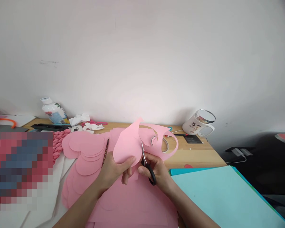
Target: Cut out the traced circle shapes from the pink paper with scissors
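My left hand [120, 166] grips a sheet of pink paper [128, 145] between thumb and fingers, lifted above the desk. Scissors [146, 161] with black handles are in my right hand [158, 169], their blades at the paper's right side. A curved strip of the pink paper with cut-out openings hangs off to the right, past the blades. Beneath both hands lies a stack of pink sheets [133, 205]. Several rounded pink cut-outs [87, 164] overlap in piles left of my left hand, with a dark patterned pencil [106, 150] lying by them.
A white mug [197, 123] stands at the back right, near a tape roll [165, 145]. Light blue sheets [218, 193] lie at the right front. A white bottle [54, 110] and crumpled tissues [79, 119] sit at the back left. The wall rises directly behind the desk.
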Action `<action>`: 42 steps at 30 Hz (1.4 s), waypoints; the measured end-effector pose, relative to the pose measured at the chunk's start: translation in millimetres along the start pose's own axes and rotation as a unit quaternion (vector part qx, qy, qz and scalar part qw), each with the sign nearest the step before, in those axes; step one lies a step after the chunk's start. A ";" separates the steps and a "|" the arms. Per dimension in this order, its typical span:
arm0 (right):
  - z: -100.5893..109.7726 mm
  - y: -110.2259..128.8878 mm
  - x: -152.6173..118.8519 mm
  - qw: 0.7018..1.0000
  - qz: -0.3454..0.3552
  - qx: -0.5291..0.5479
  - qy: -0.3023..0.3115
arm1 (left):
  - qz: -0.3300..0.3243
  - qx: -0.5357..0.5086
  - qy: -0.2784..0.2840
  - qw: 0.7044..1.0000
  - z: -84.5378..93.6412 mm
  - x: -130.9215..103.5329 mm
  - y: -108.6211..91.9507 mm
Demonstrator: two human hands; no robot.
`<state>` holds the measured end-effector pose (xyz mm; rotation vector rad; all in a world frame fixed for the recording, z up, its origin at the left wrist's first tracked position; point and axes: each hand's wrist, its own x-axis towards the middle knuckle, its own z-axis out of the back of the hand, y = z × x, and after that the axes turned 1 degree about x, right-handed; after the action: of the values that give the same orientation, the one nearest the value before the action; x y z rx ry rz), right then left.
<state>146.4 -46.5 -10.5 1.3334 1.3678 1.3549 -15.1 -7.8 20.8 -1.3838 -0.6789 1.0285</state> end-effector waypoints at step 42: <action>2.1 -1.5 -0.2 0.999 -0.016 -0.026 0.011 | -0.021 -0.018 0.005 1.000 1.4 2.9 4.0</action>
<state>148.3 -46.2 -12.3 1.2604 1.3531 1.3795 -15.9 -5.1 16.5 -1.3997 -0.7192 0.9808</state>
